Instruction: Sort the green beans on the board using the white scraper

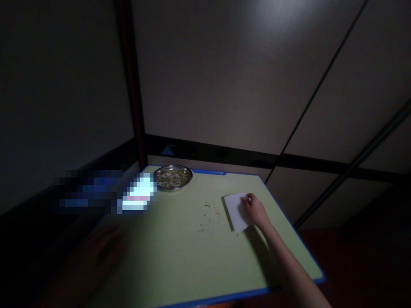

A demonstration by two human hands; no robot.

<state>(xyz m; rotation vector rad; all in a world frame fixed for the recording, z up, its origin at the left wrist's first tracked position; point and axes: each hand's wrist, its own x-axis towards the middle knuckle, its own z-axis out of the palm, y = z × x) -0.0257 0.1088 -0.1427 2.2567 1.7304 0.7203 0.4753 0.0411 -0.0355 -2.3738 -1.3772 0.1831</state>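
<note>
My right hand point(255, 210) is over a white sheet of paper point(236, 216) on the right part of a light green table. Its thumb and fingertips are pinched together above the paper; what is between them, if anything, is too small to make out. Small dark grains point(208, 214) lie scattered on the tabletop left of the paper. My left hand point(107, 248) is in deep shadow at the table's left side. Its fingers look loosely apart, and nothing shows in them. A round metal dish point(173, 178) with a greenish and whitish grainy mix stands at the back left.
The green table point(180, 256) has a blue edge. At its left is a bright pixelated patch point(138, 194), which cannot be made out. Pale panels point(208, 85) with a dark band rise behind the table. The room is dim, with a dark reddish floor point(346, 265) at right.
</note>
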